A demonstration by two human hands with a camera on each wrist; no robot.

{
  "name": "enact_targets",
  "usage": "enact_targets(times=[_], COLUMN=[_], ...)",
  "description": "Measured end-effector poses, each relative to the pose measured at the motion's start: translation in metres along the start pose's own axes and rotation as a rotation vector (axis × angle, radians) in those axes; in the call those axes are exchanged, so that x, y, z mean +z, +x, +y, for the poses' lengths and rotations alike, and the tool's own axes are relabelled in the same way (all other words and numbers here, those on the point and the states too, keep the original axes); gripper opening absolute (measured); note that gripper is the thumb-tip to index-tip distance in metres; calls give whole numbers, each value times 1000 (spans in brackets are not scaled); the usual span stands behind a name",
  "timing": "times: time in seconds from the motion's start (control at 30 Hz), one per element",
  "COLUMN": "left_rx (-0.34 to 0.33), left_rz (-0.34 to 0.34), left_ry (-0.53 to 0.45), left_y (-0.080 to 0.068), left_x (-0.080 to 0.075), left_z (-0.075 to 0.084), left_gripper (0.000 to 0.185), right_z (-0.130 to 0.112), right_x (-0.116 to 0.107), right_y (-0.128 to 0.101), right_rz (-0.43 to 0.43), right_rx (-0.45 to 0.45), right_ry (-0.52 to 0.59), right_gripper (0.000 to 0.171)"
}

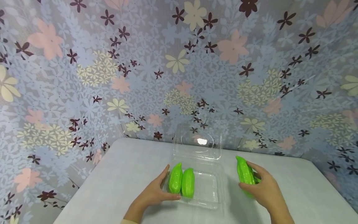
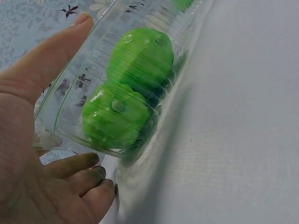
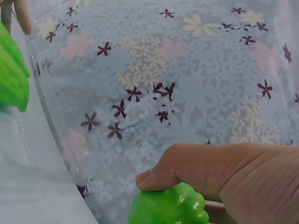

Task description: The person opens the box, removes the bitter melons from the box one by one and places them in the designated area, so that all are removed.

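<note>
In the head view, a clear plastic box (image 1: 205,203) sits on the table with its lid (image 1: 193,152) raised at the back. Two glossy green bitter melons, a left one (image 1: 175,179) and a right one (image 1: 188,183), lie side by side in its left half. My left hand (image 1: 155,191) rests at the box's front left corner, thumb along the front wall and fingers along the left side. To the right of the box, my right hand (image 1: 263,186) grips another bitter melon (image 1: 244,171) between thumb and fingers, its pointed tip facing away. Some green shows behind that hand, mostly hidden.
The table (image 1: 134,161) has a pale white cover. Behind it rises a wall (image 1: 145,77) with a flower pattern, close to the raised lid. The right half of the box shows its bare floor.
</note>
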State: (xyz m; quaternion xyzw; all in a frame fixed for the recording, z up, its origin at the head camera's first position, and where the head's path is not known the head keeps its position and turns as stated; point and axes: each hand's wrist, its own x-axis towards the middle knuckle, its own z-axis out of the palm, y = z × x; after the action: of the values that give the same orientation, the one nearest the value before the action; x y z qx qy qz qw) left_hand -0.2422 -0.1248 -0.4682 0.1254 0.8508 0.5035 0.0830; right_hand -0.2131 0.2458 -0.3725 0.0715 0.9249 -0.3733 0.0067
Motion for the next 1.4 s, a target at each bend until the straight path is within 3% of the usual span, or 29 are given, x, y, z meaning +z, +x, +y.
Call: enact_targets(times=[0.5,1.17,1.4], left_rx=[10,2,-1], left_rz=[4,9,6], left_ry=[4,11,14], left_y=[1,0,0], left_x=[0,-2,-1], left_z=[1,0,2], left_gripper=[125,125,125], right_z=[28,53,70], right_x=[-14,-37,-44], right_y=[4,5,1], right_rz=[-16,-24,16], right_rx=[99,208,276], right_ry=[-43,45,41], right_gripper=[111,112,110])
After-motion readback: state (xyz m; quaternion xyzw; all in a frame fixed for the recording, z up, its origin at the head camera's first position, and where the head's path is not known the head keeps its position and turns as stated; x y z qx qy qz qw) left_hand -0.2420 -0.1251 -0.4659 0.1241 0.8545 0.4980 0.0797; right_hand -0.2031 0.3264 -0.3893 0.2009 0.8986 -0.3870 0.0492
